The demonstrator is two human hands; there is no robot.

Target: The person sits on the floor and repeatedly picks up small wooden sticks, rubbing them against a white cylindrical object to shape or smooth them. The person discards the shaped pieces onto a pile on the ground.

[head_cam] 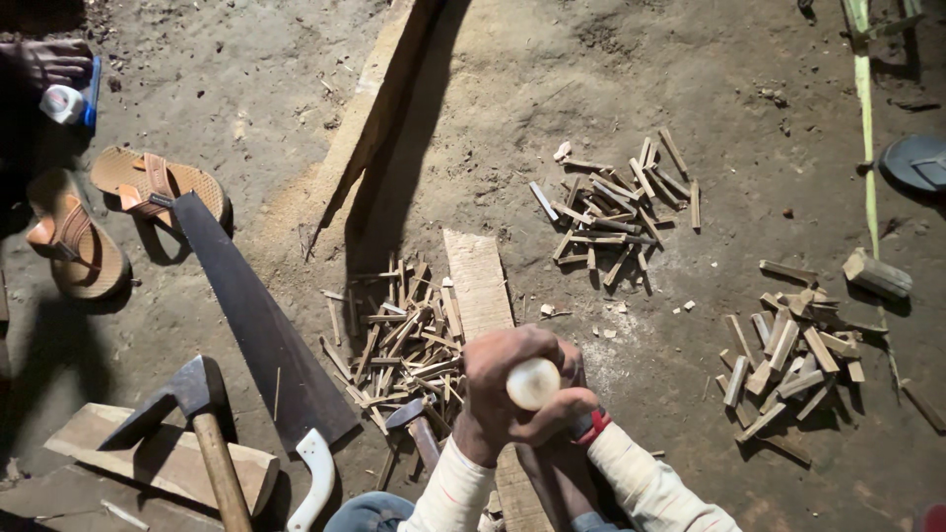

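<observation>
Head cam: both hands are wrapping round a pale round-ended wooden handle (533, 383), left hand (493, 394) and right hand (562, 409) closed tight on it, w/ the rest of the tool hidden underneath. It's standing over a flat wood strip (478, 281) on the dirt floor. Looks hard, smooth, prob a bit slippery, so gripping just below the knob seems best. Saw (261, 335), hammer (192, 414), stick piles (404, 340) are lying nearby.

Cream ribbed long sleeves on both forearms; red-and-black band at right wrist (589, 426); blue jeans at knee.
</observation>
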